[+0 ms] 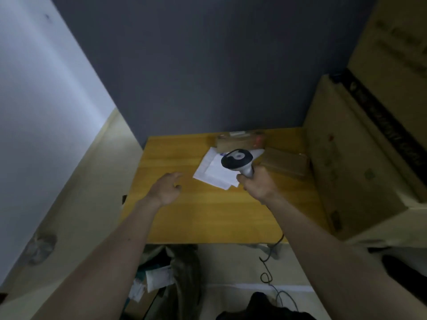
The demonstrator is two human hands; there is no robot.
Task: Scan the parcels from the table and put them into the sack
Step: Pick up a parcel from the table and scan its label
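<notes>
Over the far right part of the yellow wooden bench (208, 215), the right hand (258, 188) grips the grey handle of a barcode scanner (238, 161), fingers curled round it, with the scanner's dark head held above the parcels. To the left of it the left hand (167, 188) hovers just above the benchtop with its fingers loosely spread and nothing in it, near the white parcel's left edge but not touching it. Beneath the scanner head lies the white flat parcel (212, 170), a pale mailer lying askew on the wood with a scrap of blue print near its top edge — too blurred to read. Behind it, against the back of the bench, sits a brown cardboard parcel (240, 140) with a pale label strip and a reddish mark, both illegible; another brown parcel (285, 163) lies to the right of the scanner, near the stack of large cardboard boxes (360, 158) that walls the bench on that side. Dark printing runs along one box — not legible. A dark grey-blue wall (196, 65) rises behind the bench and a paler white wall (34, 112) stands on the left. Below the near edge, on the floor, an open sack (166, 273) holds pale packets, and the scanner's cable (268, 273) trails down in loops beside it.
</notes>
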